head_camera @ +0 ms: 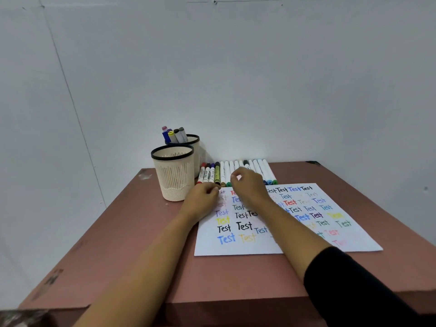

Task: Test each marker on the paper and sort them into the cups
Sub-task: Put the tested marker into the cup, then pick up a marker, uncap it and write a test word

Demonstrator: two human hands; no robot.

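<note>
On the brown table (pixel 141 232) in your head view, the white paper (pixel 236 249) lies flat to the right of centre, covered with the word "Test" written many times in black, blue, red, yellow and green. Along its far edge a row of markers (pixel 259 171) lies side by side, touching one another. The four thicker markers (pixel 207 173) at the left end have red, black, blue and black caps, and the slim white ones run on to the right.

Left of that row stand two cream slotted cups with black rims. The near cup (pixel 174 180) sits just beside the paper's far left corner. The rear cup (pixel 197 147) stands behind it against the wall (pixel 236 67) and holds several upright sorted markers (pixel 175 134).

Your left hand (pixel 203 197) rests at the paper's far left corner, just below the near ends of the thick markers. Its fingers are curled in, and I cannot tell whether they hold anything.

Your right hand (pixel 249 185) hangs over the middle of the row, covering several white markers. Its thumb and forefinger tips are drawn close together above them, perhaps pinching one, but the view is too blurred to tell.

Your right forearm crosses the paper, and its black sleeve (pixel 354 286) shows at the lower right.
</note>
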